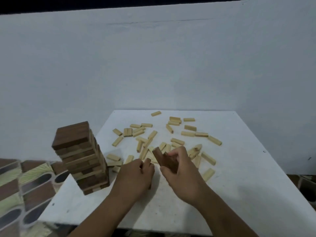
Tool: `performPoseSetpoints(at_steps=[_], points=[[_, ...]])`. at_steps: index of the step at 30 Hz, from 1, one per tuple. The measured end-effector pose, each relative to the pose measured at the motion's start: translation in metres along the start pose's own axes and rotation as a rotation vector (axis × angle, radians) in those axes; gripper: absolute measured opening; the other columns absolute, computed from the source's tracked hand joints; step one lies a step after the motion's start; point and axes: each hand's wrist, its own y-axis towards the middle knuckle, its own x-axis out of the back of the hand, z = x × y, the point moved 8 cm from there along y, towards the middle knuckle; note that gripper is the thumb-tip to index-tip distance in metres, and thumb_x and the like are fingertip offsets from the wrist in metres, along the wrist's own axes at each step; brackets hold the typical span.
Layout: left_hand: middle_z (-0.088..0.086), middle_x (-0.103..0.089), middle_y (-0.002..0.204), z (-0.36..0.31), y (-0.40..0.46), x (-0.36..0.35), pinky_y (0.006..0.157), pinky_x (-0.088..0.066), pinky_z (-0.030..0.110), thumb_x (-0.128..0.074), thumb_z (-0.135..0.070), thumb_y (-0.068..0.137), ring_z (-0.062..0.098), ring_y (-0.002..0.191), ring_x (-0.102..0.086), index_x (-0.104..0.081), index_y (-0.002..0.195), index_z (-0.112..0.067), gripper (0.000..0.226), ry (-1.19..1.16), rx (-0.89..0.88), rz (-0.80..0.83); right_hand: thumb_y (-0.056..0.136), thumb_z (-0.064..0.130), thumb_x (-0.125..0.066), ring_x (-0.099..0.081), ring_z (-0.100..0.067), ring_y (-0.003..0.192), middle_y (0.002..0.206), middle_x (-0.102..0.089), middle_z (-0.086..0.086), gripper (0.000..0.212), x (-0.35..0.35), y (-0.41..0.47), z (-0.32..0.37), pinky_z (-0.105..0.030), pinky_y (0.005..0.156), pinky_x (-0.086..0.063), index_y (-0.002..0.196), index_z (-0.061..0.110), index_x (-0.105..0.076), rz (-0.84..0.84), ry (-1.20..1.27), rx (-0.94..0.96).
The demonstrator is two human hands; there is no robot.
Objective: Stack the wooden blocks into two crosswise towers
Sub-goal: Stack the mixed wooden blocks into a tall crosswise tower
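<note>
A tall crosswise tower (82, 156) of dark and light wooden blocks stands at the table's left edge, topped by a dark layer. Several pale loose blocks (172, 134) lie scattered over the far half of the white table (239, 177). My right hand (181, 170) grips dark brown blocks (164, 159), tilted upward near the table's middle. My left hand (136, 177) sits just left of it, fingers curled around a pale block (147, 161) whose tip shows; more under the palm is hidden.
A pale wall rises close behind the table. Patterned tiled floor (20, 185) shows at lower left, below the table's left edge. A dark box-like shape (307, 187) sits at the right beyond the table.
</note>
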Motion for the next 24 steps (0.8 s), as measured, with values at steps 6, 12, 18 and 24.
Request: performPoseSetpoints(at_steps=[6, 12, 18, 24], points=[[0.007, -0.059, 0.068, 0.03, -0.012, 0.006, 0.053, -0.035, 0.021, -0.049, -0.044, 0.096, 0.011, 0.062, -0.053, -0.061, 0.072, -0.007, 0.046, -0.012, 0.029, -0.023, 0.093, 0.031, -0.064, -0.06, -0.002, 0.086, 0.107, -0.058, 0.009, 0.03, -0.017, -0.006, -0.002, -0.028, 0.07, -0.053, 0.113, 0.032, -0.041, 0.001, -0.091, 0.026], [0.004, -0.056, 0.059, 0.031, -0.017, 0.002, 0.045, -0.031, 0.019, -0.054, -0.052, 0.093, 0.007, 0.053, -0.05, -0.06, 0.063, -0.012, 0.05, 0.001, 0.007, -0.004, 0.092, 0.03, -0.063, -0.059, -0.002, 0.09, 0.107, -0.058, 0.011, 0.03, -0.016, -0.007, 0.002, -0.028, 0.073, -0.054, 0.108, 0.036, -0.038, -0.01, -0.163, 0.051], [-0.013, -0.055, 0.075, 0.04, -0.025, 0.004, 0.059, -0.04, 0.023, -0.052, -0.064, 0.088, 0.006, 0.074, -0.055, -0.057, 0.087, -0.024, 0.04, -0.049, 0.01, 0.002, 0.086, 0.032, -0.059, -0.049, -0.01, 0.089, 0.095, -0.05, 0.016, 0.028, -0.023, -0.031, -0.008, -0.03, 0.068, -0.05, 0.104, 0.04, -0.04, -0.074, -0.531, 0.064], [-0.015, -0.052, 0.083, 0.037, -0.036, 0.012, 0.057, -0.034, 0.009, -0.057, -0.047, 0.091, -0.001, 0.073, -0.048, -0.058, 0.104, -0.023, 0.028, -0.066, -0.064, -0.034, 0.086, 0.036, -0.062, -0.043, -0.012, 0.11, 0.126, -0.04, 0.014, 0.03, -0.028, -0.035, -0.01, -0.028, 0.074, -0.05, 0.113, 0.039, -0.049, -0.152, -0.599, 0.145]])
